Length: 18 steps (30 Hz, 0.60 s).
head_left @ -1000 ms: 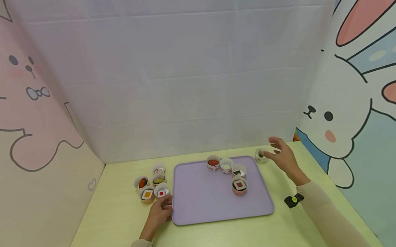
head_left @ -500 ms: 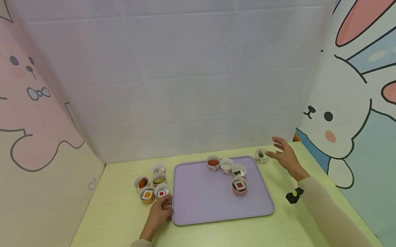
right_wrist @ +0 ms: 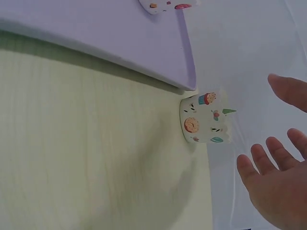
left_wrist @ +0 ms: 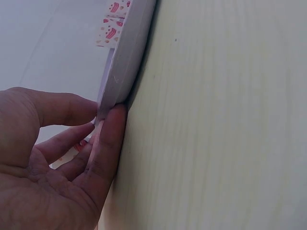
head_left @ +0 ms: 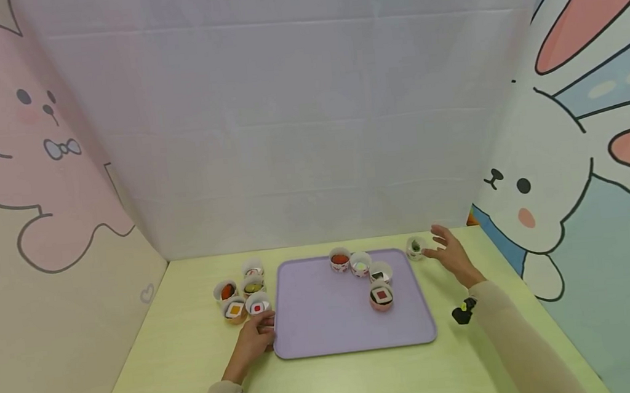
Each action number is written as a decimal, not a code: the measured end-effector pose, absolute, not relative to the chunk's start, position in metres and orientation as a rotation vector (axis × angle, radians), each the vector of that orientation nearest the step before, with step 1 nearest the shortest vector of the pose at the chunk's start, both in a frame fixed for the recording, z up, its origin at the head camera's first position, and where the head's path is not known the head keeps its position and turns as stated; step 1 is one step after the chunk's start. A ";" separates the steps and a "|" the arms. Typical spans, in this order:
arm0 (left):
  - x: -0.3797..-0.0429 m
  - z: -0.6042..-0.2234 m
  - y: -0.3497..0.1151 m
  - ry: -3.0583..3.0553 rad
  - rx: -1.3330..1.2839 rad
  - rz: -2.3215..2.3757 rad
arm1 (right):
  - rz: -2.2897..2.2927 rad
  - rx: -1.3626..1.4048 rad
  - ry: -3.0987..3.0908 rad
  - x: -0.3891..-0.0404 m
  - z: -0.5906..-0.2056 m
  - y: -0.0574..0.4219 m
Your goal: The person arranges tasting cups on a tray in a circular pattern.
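My left hand (head_left: 254, 338) pinches the left edge of a purple tray (head_left: 320, 329). In the left wrist view the thumb (left_wrist: 72, 109) lies over the rim and fingers reach under it. On the table off the tray's back right corner stands a small white paper baking cup (right_wrist: 204, 120), printed with a donut and cupcake, with something green inside. My right hand (head_left: 454, 259) is beside that cup, fingers spread and holding nothing; the right wrist view shows a gap between them. Several cups stand on the tray, including one with red contents (head_left: 340, 260) and a pink one (head_left: 381, 296).
More paper cups cluster on the table left of the tray, among them one with an orange-centred square (head_left: 235, 310) and one with a red-centred square (head_left: 257, 306). A pale curtain (head_left: 298, 130) closes the back; rabbit-printed panels flank both sides of the yellow table (head_left: 155, 357).
My right hand drew slightly right, away from the cup with green contents, then dipped lower beside it. That cup stays in place. My left hand has kept its hold on the tray.
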<state>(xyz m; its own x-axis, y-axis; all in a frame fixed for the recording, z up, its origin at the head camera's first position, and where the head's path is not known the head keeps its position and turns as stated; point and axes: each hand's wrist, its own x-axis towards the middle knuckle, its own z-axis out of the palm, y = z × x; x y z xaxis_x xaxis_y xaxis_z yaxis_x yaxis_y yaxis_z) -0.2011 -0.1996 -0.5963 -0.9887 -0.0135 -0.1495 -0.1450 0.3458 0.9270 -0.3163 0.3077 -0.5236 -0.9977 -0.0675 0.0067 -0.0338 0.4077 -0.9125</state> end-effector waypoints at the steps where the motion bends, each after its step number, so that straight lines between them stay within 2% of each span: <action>1: -0.201 -0.596 -0.199 2.482 -0.146 1.729 | -1.686 -0.090 2.605 -0.317 -0.525 0.307; 18: -0.200 -0.596 -0.200 2.481 -0.130 1.738 | -1.685 -0.036 2.498 -0.331 -0.558 0.303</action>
<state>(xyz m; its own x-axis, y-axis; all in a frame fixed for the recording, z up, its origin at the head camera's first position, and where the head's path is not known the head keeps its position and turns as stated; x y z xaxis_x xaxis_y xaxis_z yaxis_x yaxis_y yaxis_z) -0.2001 -0.2004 -0.5962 -0.9904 -0.0074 -0.1383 -0.1325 0.3409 0.9307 -0.3305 0.3029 -0.5578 -0.9915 -0.0911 -0.0930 0.0522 0.3768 -0.9248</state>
